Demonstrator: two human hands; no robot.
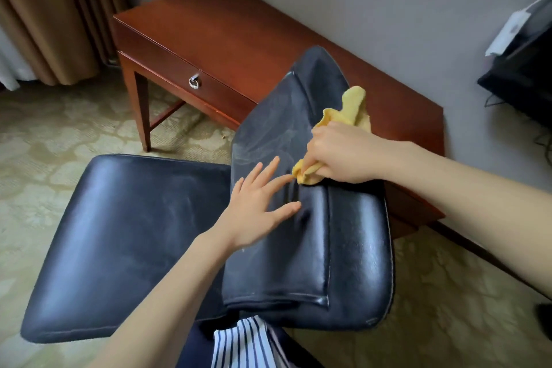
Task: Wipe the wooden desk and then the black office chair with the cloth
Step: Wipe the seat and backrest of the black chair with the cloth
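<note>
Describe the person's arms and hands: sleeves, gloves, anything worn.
The left hand and right hand are bare: no gloves, and no rings, watch or bracelet show. No sleeve is in view up to the frame edge. A blue-and-white striped garment shows at the bottom edge.

The yellow cloth is bunched in my right hand, pressed against the chair's backrest. The chair is glossy black leather and stands just beside the reddish-brown wooden table, whose drawer is closed.

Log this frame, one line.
phase: wiping | right hand: grips yellow cloth on chair backrest | left hand: flat on chair backrest
</note>
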